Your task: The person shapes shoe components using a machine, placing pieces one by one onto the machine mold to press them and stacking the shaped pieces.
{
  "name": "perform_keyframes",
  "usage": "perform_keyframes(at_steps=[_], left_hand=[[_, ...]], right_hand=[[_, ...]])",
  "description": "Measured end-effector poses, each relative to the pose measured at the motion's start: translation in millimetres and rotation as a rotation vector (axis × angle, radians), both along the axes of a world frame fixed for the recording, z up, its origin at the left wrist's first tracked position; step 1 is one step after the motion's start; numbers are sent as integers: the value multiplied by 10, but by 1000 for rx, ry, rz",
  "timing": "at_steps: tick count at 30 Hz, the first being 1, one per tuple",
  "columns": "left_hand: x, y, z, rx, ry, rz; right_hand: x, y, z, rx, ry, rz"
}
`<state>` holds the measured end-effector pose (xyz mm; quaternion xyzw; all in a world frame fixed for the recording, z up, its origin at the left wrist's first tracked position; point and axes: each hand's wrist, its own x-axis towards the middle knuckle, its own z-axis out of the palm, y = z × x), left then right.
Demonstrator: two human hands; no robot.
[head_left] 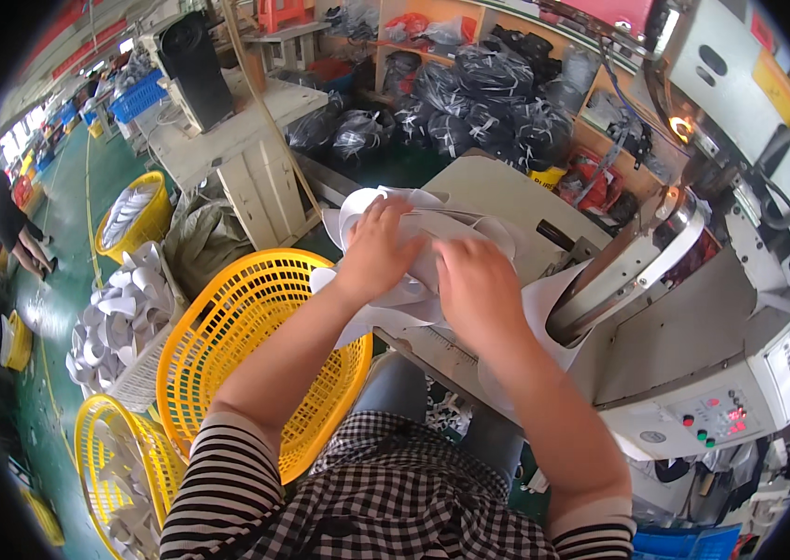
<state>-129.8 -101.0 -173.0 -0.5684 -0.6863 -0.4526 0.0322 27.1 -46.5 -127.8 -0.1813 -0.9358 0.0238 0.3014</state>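
Observation:
My left hand point(378, 250) and my right hand point(475, 283) both lie on a heap of thin white curved pieces point(385, 202) at the near end of a beige machine table point(507, 191). The left hand's fingers press down on the top pieces. The right hand's fingers curl over the pieces beside it. Part of the heap hangs over the table's edge toward me. Right of my hands a curved metal arm point(623, 266) of the grey machine point(740, 317) reaches over the table.
An empty yellow basket point(227, 327) stands left of my lap. More baskets point(115, 457) and a crate point(124, 317) hold white pieces. Black bags point(479, 103) fill the shelves behind. A wooden bench point(236, 140) stands at the back left. A person point(7, 219) stands far left.

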Motion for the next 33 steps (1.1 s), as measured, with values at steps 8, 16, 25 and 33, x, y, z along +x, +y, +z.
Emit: perform_keyframes(at_steps=[8,16,25,33], left_hand=[[21,96,-337,-273,-81,33],[-193,120,-486,-172,-192,-35],[-70,186,-56,-473,32,-2],[1127,-534,1140,-132,-451,-970]], right_hand=[[-449,663,-210,-36,-380,-101],[125,227,364,14,212,-241],[982,-588,444,-326,1318,134],[1381,-717,649,210,494,-203]])
